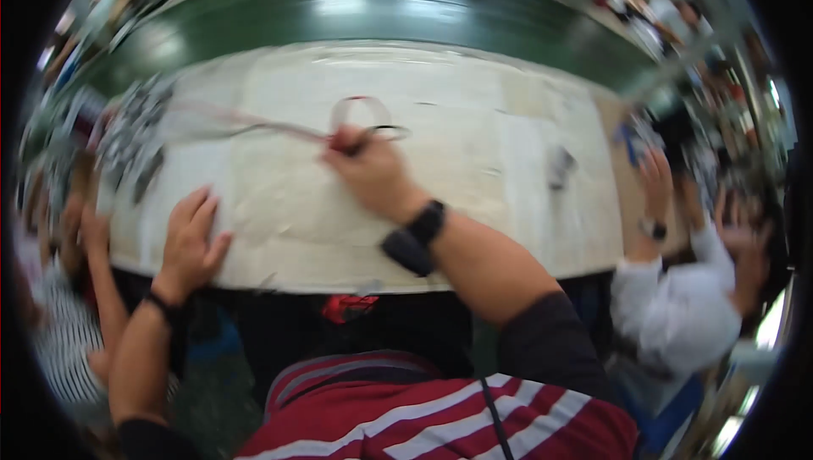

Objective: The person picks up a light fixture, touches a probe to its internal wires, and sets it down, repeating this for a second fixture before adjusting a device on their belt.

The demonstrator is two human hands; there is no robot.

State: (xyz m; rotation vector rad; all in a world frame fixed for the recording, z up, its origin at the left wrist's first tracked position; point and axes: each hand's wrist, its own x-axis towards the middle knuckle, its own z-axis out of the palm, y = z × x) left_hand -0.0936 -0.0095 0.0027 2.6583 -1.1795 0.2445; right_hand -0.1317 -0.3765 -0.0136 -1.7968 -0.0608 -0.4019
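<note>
My right hand (373, 172) is closed on a bundle of thin red and black wires (360, 100) above the middle of the white-covered table (296, 231). A red loop and a smaller black loop stick out past the fingers. Thin reddish and dark strands stretch leftward from the hand, smeared by motion. My left hand (193, 240) rests on the table's near left part, fingers apart and nothing in it. Beyond it, at the far left, lies a heap of small grey parts (135, 134), too blurred to name.
One small grey piece (559, 168) lies on the table to the right. A green ledge (364, 7) runs along the far side. Co-workers sit close on both sides; at right a person's hand (655, 181) is near a blue thing (628, 143). A red object (347, 308) shows below the near edge.
</note>
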